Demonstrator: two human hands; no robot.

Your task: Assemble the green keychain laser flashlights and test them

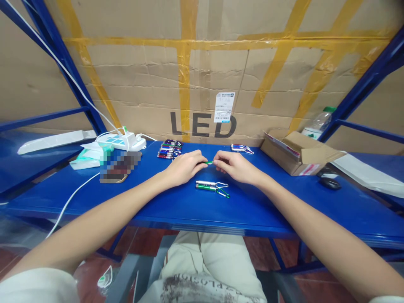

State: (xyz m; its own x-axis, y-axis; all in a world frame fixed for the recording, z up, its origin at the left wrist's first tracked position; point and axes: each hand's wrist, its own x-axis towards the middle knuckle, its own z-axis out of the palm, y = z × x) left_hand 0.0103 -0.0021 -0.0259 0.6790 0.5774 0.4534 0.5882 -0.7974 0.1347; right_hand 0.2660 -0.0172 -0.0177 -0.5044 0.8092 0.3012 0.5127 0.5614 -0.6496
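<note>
- Blue surface [176, 210], back-left corner: white plastic power strip [134, 142], smooth and oblong.
- Back edge, left of middle: stack of slim metallic tubes [169, 149], in mixed colours, glossy.
- Your left hand [186, 166]: thumb and fingers clamped on the left end of a short green tube [210, 163], shiny and cylindrical.
- Green tube sits between your two hands, nearer the back edge than the front edge.
- Just in front of it, toward the front edge: a silver tube and a green tube side by side [205, 187], each with a slim metal loop pointing right.
- Your right hand [235, 165]: fingers curled, tips together at the tube's right end; cannot tell whether they grip it.
- Back-right: open carton [292, 158], brown corrugated cardboard.
</note>
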